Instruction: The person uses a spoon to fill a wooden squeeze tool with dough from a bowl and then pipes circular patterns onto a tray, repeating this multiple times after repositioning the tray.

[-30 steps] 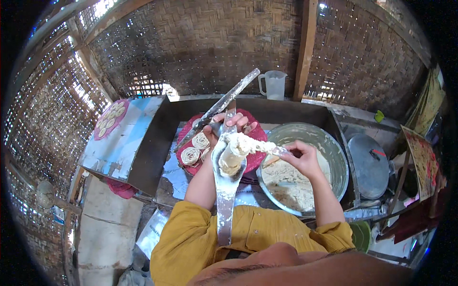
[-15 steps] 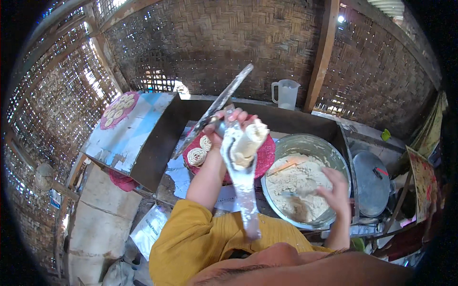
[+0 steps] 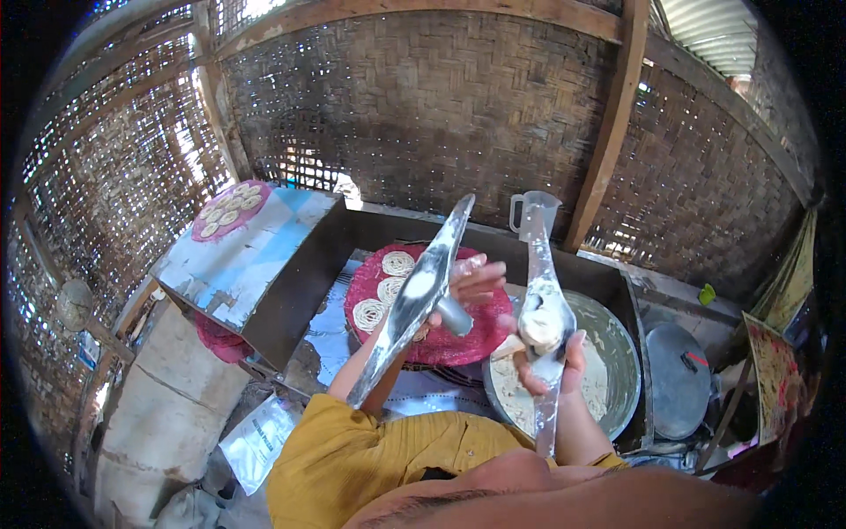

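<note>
My left hand (image 3: 476, 280) has its fingers stretched out while holding up the plunger half of a hand press (image 3: 423, 284), a long floury metal bar with a grey cylinder sticking out. In my right hand (image 3: 571, 363) is the other half, a metal press barrel (image 3: 539, 251) with flat handles. Pale dough (image 3: 544, 326) shows in its mouth. Beneath my left hand lies a round pink tray (image 3: 432, 353) bearing coiled dough rounds (image 3: 368, 314). A large metal basin (image 3: 627, 353) of floury dough mix sits under my right hand, which partly hides it.
A dark wooden trough (image 3: 300, 300) surrounds the tray and basin. On the box top (image 3: 264, 256) at left is another pink tray (image 3: 251, 214) of coils. A clear jug (image 3: 551, 207) stands behind, a lidded pot (image 3: 677, 379) at right. Woven walls enclose the space.
My right hand has left the basin and taken the barrel, which my left hand held with the plunger. The halves are apart now, and the dough roll no longer stands high out of the barrel.
</note>
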`<state>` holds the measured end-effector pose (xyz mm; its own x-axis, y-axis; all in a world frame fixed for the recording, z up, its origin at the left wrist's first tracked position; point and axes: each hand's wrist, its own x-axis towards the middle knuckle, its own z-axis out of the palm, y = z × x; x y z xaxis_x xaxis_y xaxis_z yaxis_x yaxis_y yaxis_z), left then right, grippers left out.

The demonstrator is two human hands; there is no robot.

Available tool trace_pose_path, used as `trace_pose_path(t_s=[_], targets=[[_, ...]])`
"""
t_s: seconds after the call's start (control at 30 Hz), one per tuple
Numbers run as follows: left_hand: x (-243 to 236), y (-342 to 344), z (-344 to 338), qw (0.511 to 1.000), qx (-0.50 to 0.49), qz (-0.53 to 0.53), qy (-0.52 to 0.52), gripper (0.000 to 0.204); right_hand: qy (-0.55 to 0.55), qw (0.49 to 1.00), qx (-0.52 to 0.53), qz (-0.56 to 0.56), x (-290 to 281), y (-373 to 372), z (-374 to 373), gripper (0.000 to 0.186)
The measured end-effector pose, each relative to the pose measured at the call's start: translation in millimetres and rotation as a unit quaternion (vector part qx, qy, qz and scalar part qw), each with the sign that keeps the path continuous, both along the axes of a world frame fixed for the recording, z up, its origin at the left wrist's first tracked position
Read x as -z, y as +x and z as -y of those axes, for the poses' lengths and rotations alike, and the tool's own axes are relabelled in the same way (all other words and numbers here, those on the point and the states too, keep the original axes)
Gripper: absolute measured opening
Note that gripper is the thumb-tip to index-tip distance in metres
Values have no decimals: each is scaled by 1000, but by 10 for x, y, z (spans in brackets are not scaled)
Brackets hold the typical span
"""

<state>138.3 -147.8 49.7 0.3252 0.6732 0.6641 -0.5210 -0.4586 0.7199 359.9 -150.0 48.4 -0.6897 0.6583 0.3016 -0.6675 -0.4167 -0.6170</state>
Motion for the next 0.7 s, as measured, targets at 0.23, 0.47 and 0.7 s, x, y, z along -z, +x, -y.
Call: trace_pose_path(t_s=[0.23, 0.47, 0.7], targets=[[92, -114, 161, 969, -187, -124, -101, 61, 154, 962, 131, 186, -320, 22, -73, 86], [-46, -79, 200, 805, -447, -380, 87, 46, 362, 847, 278, 273, -341, 16, -166, 101], [16, -64, 44, 664, -494, -521, 206, 64, 679, 536, 359, 351, -477, -47, -68, 91]])
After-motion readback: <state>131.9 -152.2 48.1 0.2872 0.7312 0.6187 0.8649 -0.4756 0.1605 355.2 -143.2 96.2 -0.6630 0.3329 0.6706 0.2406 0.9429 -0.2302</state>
